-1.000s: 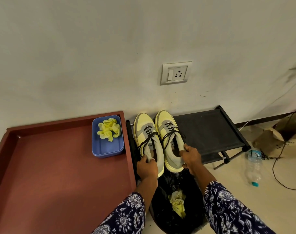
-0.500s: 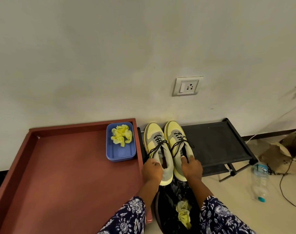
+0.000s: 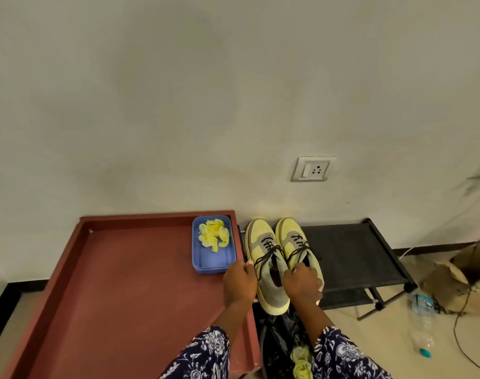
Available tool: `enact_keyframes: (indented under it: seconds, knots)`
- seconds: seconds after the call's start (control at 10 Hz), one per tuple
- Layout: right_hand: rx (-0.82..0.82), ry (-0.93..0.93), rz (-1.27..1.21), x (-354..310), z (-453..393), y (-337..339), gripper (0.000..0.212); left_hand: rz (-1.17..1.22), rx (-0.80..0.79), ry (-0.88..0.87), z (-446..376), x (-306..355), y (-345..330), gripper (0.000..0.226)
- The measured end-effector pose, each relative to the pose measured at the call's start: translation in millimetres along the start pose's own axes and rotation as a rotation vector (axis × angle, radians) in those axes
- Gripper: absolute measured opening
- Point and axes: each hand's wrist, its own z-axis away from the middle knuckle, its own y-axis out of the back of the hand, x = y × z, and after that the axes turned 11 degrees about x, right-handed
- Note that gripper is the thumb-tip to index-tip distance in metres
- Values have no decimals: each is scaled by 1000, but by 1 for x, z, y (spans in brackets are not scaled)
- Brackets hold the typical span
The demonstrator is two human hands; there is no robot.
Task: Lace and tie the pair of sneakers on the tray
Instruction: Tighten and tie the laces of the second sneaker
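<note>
Left hand (image 3: 239,280) now off the left sneaker (image 3: 266,269), beside it.

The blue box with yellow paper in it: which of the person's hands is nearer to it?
Left. The left hand is just beside the near right corner of the blue box; the right hand is farther right, on the sneakers.

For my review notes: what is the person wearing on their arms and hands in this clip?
Both arms wear dark navy sleeves with a white floral print, the left sleeve and right sleeve ending short of the wrists. The left hand and right hand are bare: no gloves, and no rings, watch or bracelets visible.
</note>
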Motion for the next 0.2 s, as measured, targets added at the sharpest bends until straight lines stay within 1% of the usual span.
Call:
enact_keyframes:
  seconds: [0.1, 0.2]
  knots:
    - [-10, 67, -26, -16, 20, -4, 33, -26, 35, -73, -1, -7, 25, 46]
    - [-23, 149, -47, -23, 34, -14, 28, -36, 69, -106, -3, -16, 40, 46]
